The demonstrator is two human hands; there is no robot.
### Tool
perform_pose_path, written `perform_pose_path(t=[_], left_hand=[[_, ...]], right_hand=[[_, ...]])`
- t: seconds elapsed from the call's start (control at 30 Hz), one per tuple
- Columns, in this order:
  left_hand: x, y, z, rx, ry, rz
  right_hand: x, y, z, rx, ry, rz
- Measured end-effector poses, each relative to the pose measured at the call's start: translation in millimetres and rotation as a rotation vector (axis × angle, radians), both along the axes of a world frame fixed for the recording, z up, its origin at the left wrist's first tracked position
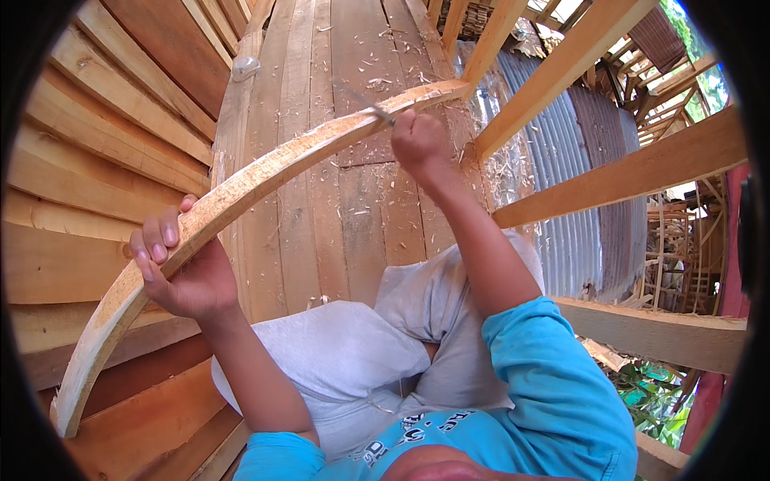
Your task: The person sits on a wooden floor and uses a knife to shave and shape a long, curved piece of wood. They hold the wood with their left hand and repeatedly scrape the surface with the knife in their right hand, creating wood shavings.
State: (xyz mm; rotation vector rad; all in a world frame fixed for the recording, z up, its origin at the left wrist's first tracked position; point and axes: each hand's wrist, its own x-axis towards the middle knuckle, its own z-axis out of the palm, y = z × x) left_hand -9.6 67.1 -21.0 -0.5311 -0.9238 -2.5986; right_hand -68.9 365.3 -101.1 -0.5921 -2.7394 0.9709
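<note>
A long strip of pale wood [265, 171], which looks curved in this view, slants from the lower left up to the far right. My left hand [188, 268] is wrapped round its lower-left part, thumb on the near side and fingertips over the far edge. Toward the strip's far end, my right hand [421, 144] is closed round the handle of a knife [370, 106]. The knife's thin blade lies across the strip's upper face, smeared by motion. Rough, freshly cut wood shows along that face.
Wood shavings lie scattered over the plank floor [313, 232]. Stacked boards [88, 200] line the left side. Wooden rails [618, 176] stand at the right, with corrugated metal sheets [553, 168] beyond them. A small clear container [245, 68] sits at the far left.
</note>
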Motion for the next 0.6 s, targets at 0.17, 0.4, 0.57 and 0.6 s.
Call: perform_pose_path(t=[0.17, 0.4, 0.57, 0.6], left_hand=[[-6, -4, 0, -0.011, 0.06, -0.069], [-1, -5, 1, -0.006, 0.028, -0.058], [-3, -2, 3, -0.024, 0.027, -0.063], [-2, -2, 3, -0.026, 0.026, -0.053]], right_hand=[[-11, 36, -35, -0.136, 0.051, -0.181], [8, -5, 6, -0.012, 0.118, 0.04], [8, -3, -17, -0.092, 0.214, -0.087], [14, -15, -10, -0.141, 0.2, -0.124]])
